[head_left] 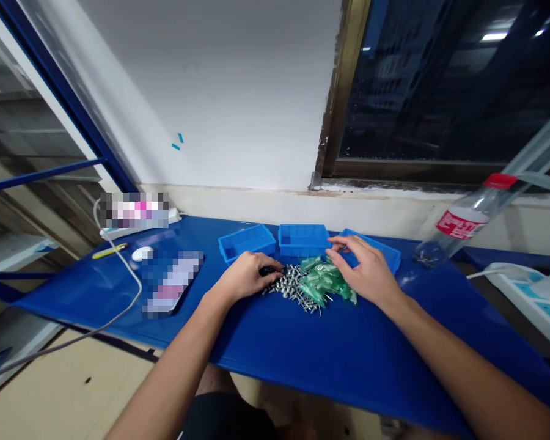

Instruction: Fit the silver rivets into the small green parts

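At the left side of a heap of silver screws [293, 286], my left hand [246, 275] has its fingers curled together. A small dark thing shows at those fingertips, too small to name. My right hand [366, 269] hovers over a pile of green plastic pieces [323, 280], its thumb and fingers apart and nothing seen between them. The green pieces lie against the right side of the screws. Behind the heaps stand three blue bins: a left bin [252, 234], a middle bin [304, 250] and a right bin [391, 252], the last partly hidden by my right hand.
On the blue table [275, 342], a blurred-out phone [176, 284], a white mouse-like object [142, 253] and a yellow tool [109, 251] lie to the left. A power strip [140, 226] trails a cable. At the right are a tilted plastic bottle [465, 220] and a white-and-blue tray [531, 299].
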Available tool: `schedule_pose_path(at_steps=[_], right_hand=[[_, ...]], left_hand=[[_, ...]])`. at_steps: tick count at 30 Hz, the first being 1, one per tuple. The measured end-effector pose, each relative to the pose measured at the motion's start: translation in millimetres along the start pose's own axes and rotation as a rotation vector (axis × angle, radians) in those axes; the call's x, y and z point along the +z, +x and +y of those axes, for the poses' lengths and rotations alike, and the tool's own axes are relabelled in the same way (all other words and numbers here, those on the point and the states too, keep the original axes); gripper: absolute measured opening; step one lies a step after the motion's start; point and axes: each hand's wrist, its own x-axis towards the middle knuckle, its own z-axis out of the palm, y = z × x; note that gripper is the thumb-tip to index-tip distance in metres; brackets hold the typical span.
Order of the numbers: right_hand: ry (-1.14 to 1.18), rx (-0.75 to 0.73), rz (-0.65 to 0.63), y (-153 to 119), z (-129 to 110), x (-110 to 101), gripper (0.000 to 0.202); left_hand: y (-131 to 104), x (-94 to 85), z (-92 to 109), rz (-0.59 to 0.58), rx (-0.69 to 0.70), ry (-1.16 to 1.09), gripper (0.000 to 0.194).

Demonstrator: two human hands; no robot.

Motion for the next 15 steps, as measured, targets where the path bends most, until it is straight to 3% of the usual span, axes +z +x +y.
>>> schedule_pose_path(at_steps=[8, 15], right_hand=[[-0.002, 0.013, -0.012, 0.9, -3.9, -0.7, 0.026], [-0.010, -0.046, -0.010, 1.2, -6.1, 2.7, 0.023]], left_hand=[[1.5, -3.0, 3.1, 0.070, 0.011, -0.032, 0.016], [4.1, 1.6, 8.2, 0.205, -0.001, -0.094, 0.024]])
